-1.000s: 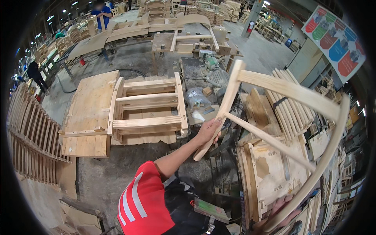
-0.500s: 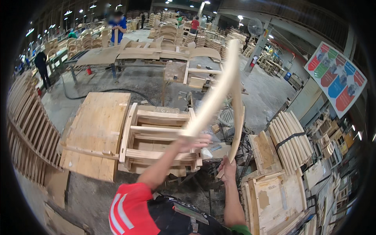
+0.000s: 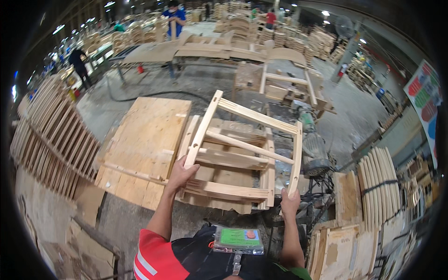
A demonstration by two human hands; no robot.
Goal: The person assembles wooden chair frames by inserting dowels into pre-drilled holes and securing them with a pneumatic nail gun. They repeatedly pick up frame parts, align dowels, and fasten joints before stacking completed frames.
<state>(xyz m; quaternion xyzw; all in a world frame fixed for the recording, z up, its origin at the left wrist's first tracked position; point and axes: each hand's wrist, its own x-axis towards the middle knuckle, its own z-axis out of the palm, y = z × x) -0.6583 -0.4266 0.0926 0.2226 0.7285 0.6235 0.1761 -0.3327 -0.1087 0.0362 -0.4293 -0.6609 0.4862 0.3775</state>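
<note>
A pale wooden chair frame is held up in front of me, two side posts joined by a flat end rail and a round crossbar. My left hand grips the near end of its left post, while my right hand is closed around the near end of the right post. The far end tilts away from me, rail uppermost. Beneath it lies a stack of similar frames, partly hidden by the held one.
Left of the stack is a plywood board. Curved slats stand in a row farther left. At right are a strapped bundle of wooden parts and a motor. A long table and a person in blue are beyond.
The chair frame has swung from upright and edge-on to spread flat across in front of me. My left hand, fingers extended before, now grips its left post. My view has turned left.
</note>
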